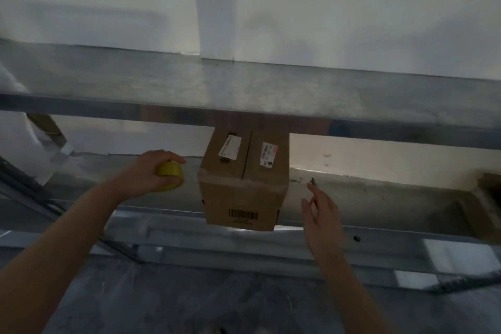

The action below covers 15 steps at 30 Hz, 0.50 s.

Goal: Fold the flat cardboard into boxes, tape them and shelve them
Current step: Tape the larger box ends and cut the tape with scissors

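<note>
A closed brown cardboard box (244, 184) with white labels on top and a barcode on its front stands on the lower metal shelf (379, 198), its front slightly over the shelf edge. My left hand (151, 171) grips a yellow tape roll (170, 175) just left of the box. To the right of the box my right hand (322, 214) hovers with its fingers straight, a small gap away from the box and holding nothing.
An upper metal shelf (244, 89) runs across above the box, against a white wall (352, 8). More cardboard shows at the far left (48, 127) and at the far right (488, 198) of the lower shelf. A grey floor (217, 293) lies below.
</note>
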Each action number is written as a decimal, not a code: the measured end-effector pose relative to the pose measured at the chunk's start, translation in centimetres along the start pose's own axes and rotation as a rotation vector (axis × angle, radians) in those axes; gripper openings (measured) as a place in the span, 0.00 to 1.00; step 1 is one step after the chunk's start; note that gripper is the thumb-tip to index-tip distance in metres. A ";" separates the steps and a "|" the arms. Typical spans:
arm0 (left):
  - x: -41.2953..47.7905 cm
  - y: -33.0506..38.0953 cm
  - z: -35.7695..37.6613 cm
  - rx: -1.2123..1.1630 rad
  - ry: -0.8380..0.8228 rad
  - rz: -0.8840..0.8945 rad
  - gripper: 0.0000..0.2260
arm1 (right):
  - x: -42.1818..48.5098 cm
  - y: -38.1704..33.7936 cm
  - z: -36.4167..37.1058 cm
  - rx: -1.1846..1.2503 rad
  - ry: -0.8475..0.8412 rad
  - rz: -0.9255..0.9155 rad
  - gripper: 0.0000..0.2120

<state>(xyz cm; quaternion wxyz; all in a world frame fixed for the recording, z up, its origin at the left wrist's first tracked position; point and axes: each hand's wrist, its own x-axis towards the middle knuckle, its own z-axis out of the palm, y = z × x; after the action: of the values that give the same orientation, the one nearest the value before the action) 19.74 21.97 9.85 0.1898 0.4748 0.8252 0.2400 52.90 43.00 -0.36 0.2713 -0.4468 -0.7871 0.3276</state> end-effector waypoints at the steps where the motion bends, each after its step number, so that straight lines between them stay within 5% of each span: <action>1: 0.1 0.1 0.1 0.006 0.005 0.002 0.19 | 0.3 2.1 -0.3 -0.087 0.013 0.006 0.22; 5: 0.2 0.4 0.3 0.046 0.000 -0.031 0.19 | 2.7 9.3 -1.1 -0.545 -0.262 -0.028 0.25; 11: 0.5 0.3 0.7 -0.011 0.009 -0.077 0.19 | 4.7 11.6 1.0 -0.763 -0.469 0.041 0.31; 15: 0.5 0.2 1.0 -0.015 0.020 -0.085 0.19 | 5.1 11.1 2.1 -0.708 -0.383 0.125 0.27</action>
<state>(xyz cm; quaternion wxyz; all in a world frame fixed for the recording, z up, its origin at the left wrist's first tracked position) 20.15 22.72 9.10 0.1949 0.4354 0.8448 0.2425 54.98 51.20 -9.43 -0.0711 -0.4906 -0.8588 0.1292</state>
